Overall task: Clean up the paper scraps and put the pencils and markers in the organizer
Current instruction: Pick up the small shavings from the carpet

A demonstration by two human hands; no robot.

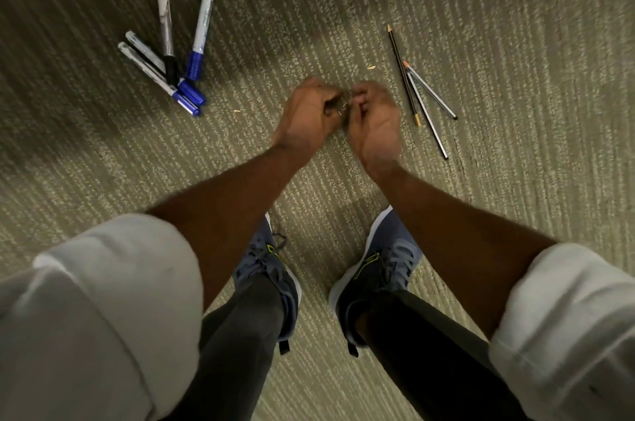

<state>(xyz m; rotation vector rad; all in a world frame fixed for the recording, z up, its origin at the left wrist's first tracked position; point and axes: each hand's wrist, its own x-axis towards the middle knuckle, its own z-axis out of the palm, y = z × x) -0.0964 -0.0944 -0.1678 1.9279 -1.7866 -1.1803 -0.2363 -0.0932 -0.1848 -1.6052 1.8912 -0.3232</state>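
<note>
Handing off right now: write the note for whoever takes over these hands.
Left hand: fingers curled, pinching small scraps. Right hand: curled beside it, blurred, grip unclear.
Four markers on the carpet at left, three pencils at right, two loose bits near the hands. Organizer not in view.
Done: some scraps gathered. Left: loose bits, markers, pencils.

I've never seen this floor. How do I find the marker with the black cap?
On the carpet, look left of the person's left hand, where four markers lie fanned out with their caps close together. The black-capped marker has a grey barrel and lies second from the right. It alone has a black cap; the other three caps are blue.
</note>
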